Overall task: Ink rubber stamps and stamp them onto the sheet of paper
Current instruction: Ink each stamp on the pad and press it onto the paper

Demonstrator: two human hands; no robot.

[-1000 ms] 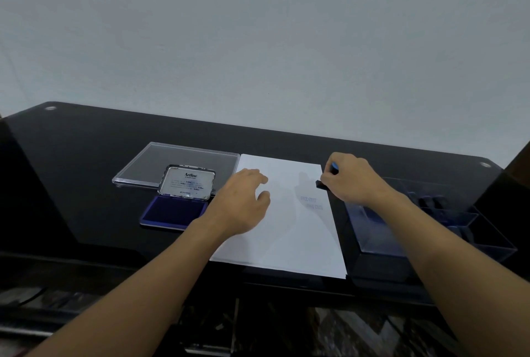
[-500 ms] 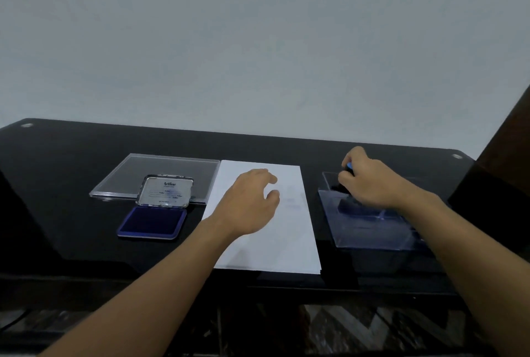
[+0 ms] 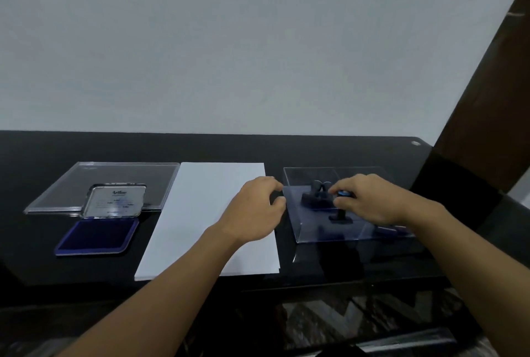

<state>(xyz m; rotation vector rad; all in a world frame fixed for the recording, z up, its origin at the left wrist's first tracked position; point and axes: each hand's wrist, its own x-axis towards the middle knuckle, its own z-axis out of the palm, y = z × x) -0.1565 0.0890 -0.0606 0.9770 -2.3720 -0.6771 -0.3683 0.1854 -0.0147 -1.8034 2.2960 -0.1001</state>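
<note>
A white sheet of paper (image 3: 206, 213) lies flat in the middle of the black table (image 3: 258, 150). To its left sits an open ink pad (image 3: 96, 236) with dark blue felt and its lid (image 3: 114, 200) raised. My right hand (image 3: 370, 199) is inside the clear box (image 3: 304, 224) on the right, shut on a black rubber stamp (image 3: 340, 216) with a blue-topped handle. The stamp's base is low in the box. Other dark stamps (image 3: 315, 199) lie just left of it. My left hand (image 3: 255, 210) hovers over the paper's right edge, fingers curled apart, holding nothing.
A flat clear plastic case (image 3: 120, 176) lies behind the ink pad at the far left. A dark wooden post (image 3: 487, 84) rises at the right edge. The table's front edge runs just below the paper.
My right hand has carried the stamp off the paper's right edge and down into the clear box. My left hand has drifted right across the paper. The view has shifted right.
</note>
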